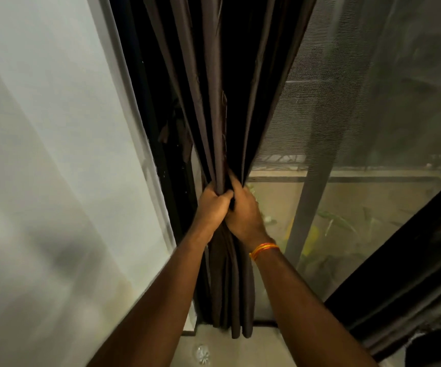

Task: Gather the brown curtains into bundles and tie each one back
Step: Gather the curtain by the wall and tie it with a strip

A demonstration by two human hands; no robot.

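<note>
The left hand [214, 205] and right hand [243, 211] (orange thread [264, 250] at its wrist) gripped the gathered curtain [222, 115] side by side, fingers curled round its folds. It hung at the left edge of the window [346, 207], beside the wall [55, 154].

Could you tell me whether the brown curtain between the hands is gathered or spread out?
Gathered: the left hand and right hand grip the curtain, pinching its folds into one narrow bundle. No tie shows.

2 hands [214, 206] [246, 211], 2 brown curtains [214, 102] [399, 276], 1 orange wristband [264, 250]
</note>
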